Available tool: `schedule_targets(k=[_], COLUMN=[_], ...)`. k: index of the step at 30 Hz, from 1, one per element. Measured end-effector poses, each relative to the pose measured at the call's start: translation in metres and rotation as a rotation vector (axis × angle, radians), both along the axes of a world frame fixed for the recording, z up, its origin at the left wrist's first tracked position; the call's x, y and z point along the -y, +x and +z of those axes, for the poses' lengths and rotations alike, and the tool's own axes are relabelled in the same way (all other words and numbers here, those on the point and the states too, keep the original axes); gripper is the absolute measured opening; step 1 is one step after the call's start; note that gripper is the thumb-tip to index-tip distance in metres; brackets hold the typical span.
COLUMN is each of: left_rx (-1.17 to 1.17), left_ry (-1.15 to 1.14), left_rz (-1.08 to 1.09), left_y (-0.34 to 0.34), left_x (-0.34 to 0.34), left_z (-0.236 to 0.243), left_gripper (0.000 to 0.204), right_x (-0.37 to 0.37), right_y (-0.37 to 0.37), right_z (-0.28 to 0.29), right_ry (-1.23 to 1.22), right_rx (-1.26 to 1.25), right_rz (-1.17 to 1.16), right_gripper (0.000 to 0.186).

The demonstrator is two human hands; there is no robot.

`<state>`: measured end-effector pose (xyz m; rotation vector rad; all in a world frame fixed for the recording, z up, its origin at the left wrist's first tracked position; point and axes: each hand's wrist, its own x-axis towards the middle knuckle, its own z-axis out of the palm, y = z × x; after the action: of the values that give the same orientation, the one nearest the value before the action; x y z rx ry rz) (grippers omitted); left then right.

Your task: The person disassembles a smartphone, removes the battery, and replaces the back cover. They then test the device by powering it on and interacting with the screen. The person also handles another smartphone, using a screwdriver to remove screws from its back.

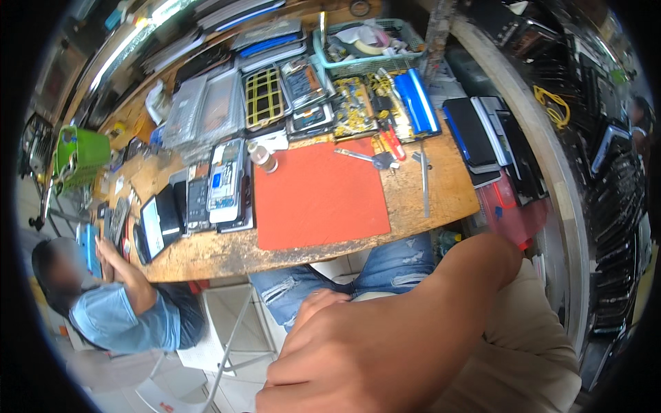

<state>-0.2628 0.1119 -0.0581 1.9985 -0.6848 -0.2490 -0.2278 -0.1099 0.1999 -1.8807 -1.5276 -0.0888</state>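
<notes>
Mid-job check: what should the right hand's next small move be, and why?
Probably raise the right hand toward the orange-red mat. The hand shows close to the body, off the wooden bench, while the mat lies ahead, with a small bottle near its far left corner and a red tool near its far right.

The mat (pixel 320 199) is orange-red, the tabletop (pixel 451 182) brown with dark blotches. One frame (pixel 265 96) has a yellow grid; the cable (pixel 553 107) is yellow, the bin (pixel 81 158) green, the jeans (pixel 396 265) blue with white frayed patches.
</notes>
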Motion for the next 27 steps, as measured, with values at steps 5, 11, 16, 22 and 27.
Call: schedule_targets(k=[5, 11, 16, 22, 27], left_rx=[-0.037, 0.142, 0.102, 0.316, 0.472], left_ry=[0.26, 0.748, 0.949, 0.769, 0.684], left_rz=[0.574, 0.4, -0.216, -0.673, -0.834], left_y=[-0.034, -0.071, -0.073, -0.004, 0.027], left_x=[-0.075, -0.148, -0.173, -0.182, -0.185], left_z=[-0.024, -0.019, -0.026, -0.078, -0.089], left_gripper=[0.015, 0.065, 0.095, 0.099, 0.105], right_x=[0.014, 0.0, 0.067, 0.115, 0.116], right_y=[0.005, -0.012, -0.011, -0.027, -0.02], right_z=[-0.057, -0.195, -0.306, -0.375, -0.394], right_ry=[0.313, -0.514, -0.665, -0.517, -0.411], right_rx=[0.045, -0.284, -0.441, -0.37, -0.3], right_rz=[0.063, -0.02, -0.522, -0.618, -0.647], right_gripper=[0.041, 0.05, 0.055, 0.066, 0.063])
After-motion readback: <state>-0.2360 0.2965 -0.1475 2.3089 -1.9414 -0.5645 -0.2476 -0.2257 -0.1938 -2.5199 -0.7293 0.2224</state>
